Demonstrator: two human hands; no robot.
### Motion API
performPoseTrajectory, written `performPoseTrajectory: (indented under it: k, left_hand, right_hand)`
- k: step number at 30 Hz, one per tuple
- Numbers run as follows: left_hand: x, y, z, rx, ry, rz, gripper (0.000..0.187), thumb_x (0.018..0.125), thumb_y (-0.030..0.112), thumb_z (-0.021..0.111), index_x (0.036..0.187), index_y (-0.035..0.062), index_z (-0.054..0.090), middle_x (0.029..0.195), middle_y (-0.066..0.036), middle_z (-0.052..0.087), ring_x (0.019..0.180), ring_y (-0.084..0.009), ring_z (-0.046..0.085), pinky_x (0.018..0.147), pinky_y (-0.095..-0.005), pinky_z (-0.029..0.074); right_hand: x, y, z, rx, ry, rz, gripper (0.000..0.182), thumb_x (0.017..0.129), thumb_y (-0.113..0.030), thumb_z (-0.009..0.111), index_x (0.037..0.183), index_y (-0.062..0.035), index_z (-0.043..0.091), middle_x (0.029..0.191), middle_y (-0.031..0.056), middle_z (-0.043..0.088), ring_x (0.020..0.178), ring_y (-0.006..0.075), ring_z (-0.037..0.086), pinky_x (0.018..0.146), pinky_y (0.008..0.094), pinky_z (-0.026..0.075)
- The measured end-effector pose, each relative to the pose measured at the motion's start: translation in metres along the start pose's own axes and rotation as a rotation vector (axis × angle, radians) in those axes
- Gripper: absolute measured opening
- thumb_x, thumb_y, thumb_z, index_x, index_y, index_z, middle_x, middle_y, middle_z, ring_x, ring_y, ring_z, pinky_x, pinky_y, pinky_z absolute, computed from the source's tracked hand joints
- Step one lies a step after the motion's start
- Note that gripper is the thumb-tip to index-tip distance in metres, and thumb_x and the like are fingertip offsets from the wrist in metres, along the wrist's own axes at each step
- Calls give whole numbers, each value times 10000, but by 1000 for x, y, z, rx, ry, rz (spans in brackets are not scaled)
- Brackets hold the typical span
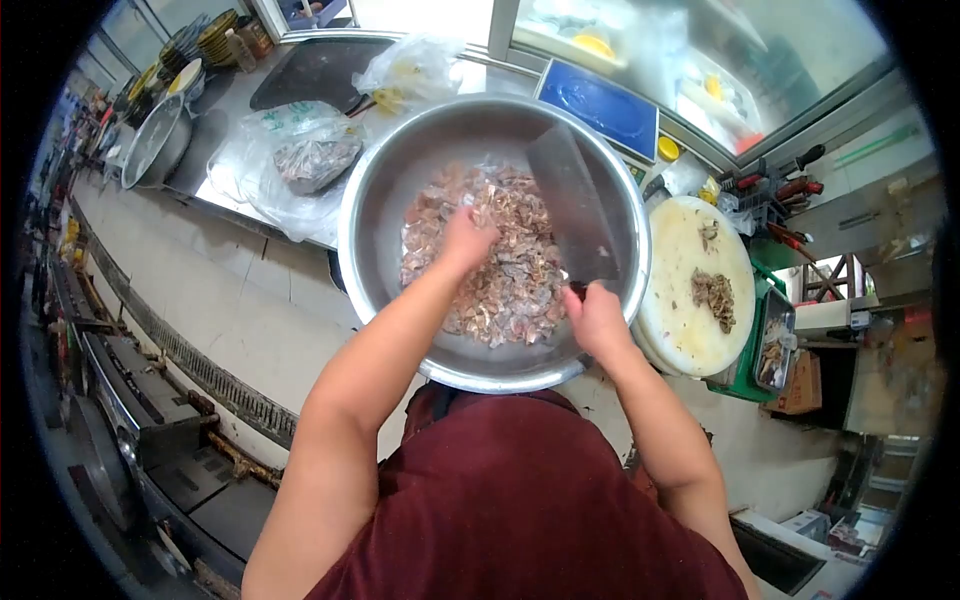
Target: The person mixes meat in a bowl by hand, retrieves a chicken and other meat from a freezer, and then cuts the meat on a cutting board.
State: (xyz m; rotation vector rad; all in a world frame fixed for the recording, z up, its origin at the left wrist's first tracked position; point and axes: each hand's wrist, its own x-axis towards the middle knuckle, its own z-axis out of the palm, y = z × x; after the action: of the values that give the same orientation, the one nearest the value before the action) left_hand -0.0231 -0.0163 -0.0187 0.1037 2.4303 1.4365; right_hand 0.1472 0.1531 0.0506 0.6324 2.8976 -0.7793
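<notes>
A large round metal basin [390, 130] holds a heap of small brownish-pink pieces [510, 290], perhaps sliced meat. My left hand [468, 240] reaches into the basin and touches the top of the heap, its fingertips partly hidden among the pieces. At the right side of the basin, my right hand [597, 318] is wrapped round the dark handle of a wide cleaver [572, 195]. The cleaver's broad blade slants up and away over the right part of the basin, beside the heap.
Right of the basin stands a round white chopping board [680, 240] bearing chopped brown pieces [714, 298]. Behind are a blue scale [598, 105] and a plastic bag [410, 70]. Another filled bag [310, 160] lies left. Knives [790, 187] stand in a rack at the right.
</notes>
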Motion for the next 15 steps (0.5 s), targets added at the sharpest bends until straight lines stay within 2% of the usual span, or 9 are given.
performPoseTrajectory:
  k: [1, 3, 4, 6, 7, 9, 10, 14, 15]
  left_hand:
    - [9, -3, 2, 1, -3, 0, 557, 766, 171, 715, 1255, -23, 533, 1116, -198, 644, 1031, -321, 623, 890, -378, 487]
    - [34, -5, 7, -18, 225, 206, 630, 755, 258, 738, 1292, 8, 524, 1254, -237, 579, 1152, -345, 569, 961, -410, 460]
    - [41, 1, 10, -19, 219, 209, 630, 755, 258, 738, 1292, 8, 524, 1254, -237, 579, 1152, -345, 569, 961, -410, 460]
    - [50, 11, 17, 519, 276, 395, 771, 704, 335, 769, 1370, 88, 471, 1405, -226, 452, 1266, -413, 451, 1069, -471, 375]
    - [48, 12, 19, 517, 273, 395, 771, 704, 335, 769, 1370, 88, 471, 1405, -226, 452, 1266, -413, 451, 1069, -471, 375]
    - [42, 15, 22, 704, -80, 473, 753, 729, 395, 756, 1398, 197, 472, 1481, -201, 365, 1310, -416, 395, 1084, -490, 369]
    - [39, 21, 25, 780, -164, 460, 757, 725, 386, 773, 1401, 239, 466, 1486, -188, 357, 1280, -445, 418, 1071, -494, 388]
    - [21, 20, 14, 807, -465, 547, 789, 706, 352, 806, 1403, 225, 459, 1493, -173, 338, 1261, -415, 453, 1040, -471, 432]
    - [16, 16, 6, 810, -471, 550, 789, 706, 352, 806, 1403, 225, 459, 1493, -173, 338, 1261, -415, 453, 1040, -471, 432]
  right_hand:
    - [1, 3, -4, 0, 0, 3, 401, 927, -323, 593, 893, 76, 580, 824, 309, 641, 814, 489, 618, 740, 519, 501]
    - [1, 8, -14, 56, 34, 53, 424, 922, -337, 609, 903, 85, 573, 853, 323, 638, 847, 498, 612, 751, 514, 500]
    - [1, 9, -18, 67, 34, 56, 414, 923, -332, 611, 911, 80, 572, 874, 325, 638, 868, 493, 611, 758, 508, 497]
    - [-1, 16, -19, 121, 26, 92, 409, 924, -327, 611, 915, 80, 572, 874, 323, 639, 866, 492, 611, 752, 503, 497]
    - [-2, 19, -18, 177, 13, 121, 404, 925, -322, 612, 919, 80, 571, 873, 321, 640, 865, 491, 611, 746, 497, 496]
    - [-7, 25, -18, 200, 6, 122, 401, 924, -317, 615, 919, 81, 570, 872, 316, 642, 856, 487, 614, 738, 490, 496]
    - [-10, 29, -17, 226, -5, 127, 398, 923, -312, 619, 920, 83, 570, 870, 311, 644, 848, 482, 617, 730, 483, 496]
    - [-16, 43, -13, 313, -7, 194, 390, 920, -307, 627, 916, 79, 576, 864, 303, 645, 830, 470, 622, 720, 474, 495]
    - [-17, 47, -13, 313, 9, 181, 390, 918, -311, 630, 913, 76, 581, 859, 299, 645, 823, 464, 623, 718, 473, 493]
